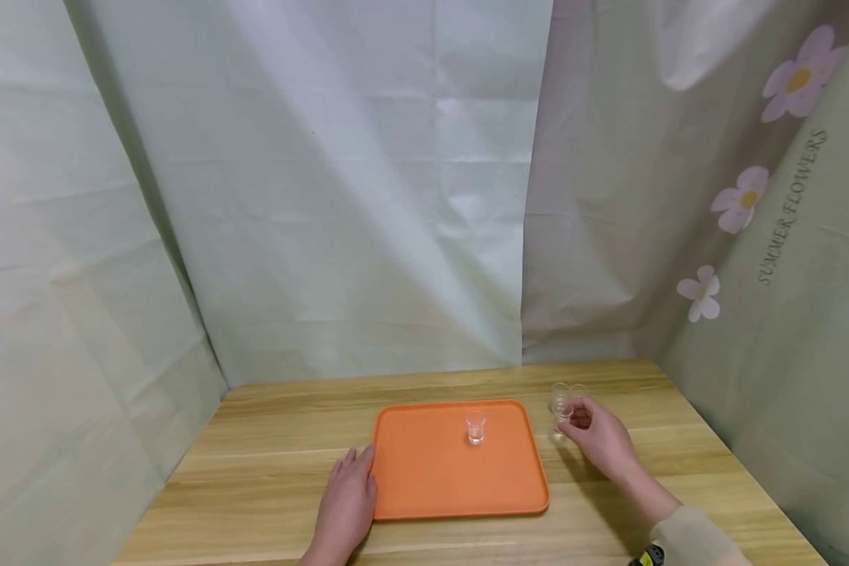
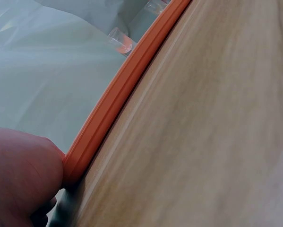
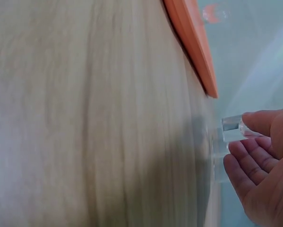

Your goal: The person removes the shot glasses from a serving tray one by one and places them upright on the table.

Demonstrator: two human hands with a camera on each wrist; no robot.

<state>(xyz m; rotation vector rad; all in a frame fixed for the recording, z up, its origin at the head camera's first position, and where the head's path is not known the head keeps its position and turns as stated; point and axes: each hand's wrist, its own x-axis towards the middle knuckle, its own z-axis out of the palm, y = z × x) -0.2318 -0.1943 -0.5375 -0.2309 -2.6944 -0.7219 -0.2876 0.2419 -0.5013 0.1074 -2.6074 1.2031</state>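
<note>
A flat orange tray [image 1: 460,479] lies on the wooden table, with one small clear shot glass [image 1: 475,428] upright near its far side. My left hand [image 1: 347,499] rests against the tray's left edge, fingers extended; the left wrist view catches it at the tray's corner. To the right of the tray, my right hand [image 1: 604,444] pinches another clear shot glass [image 3: 231,124] between thumb and fingers near its rim. More clear glasses [image 1: 560,389] stand just behind that one, partly covered by it and by the hand.
Pale curtains [image 1: 368,196] enclose the table at the back and both sides; the right one [image 1: 785,330] has printed flowers. Wooden tabletop [image 1: 269,472] surrounds the tray. A patterned band [image 1: 652,556] shows by the right sleeve.
</note>
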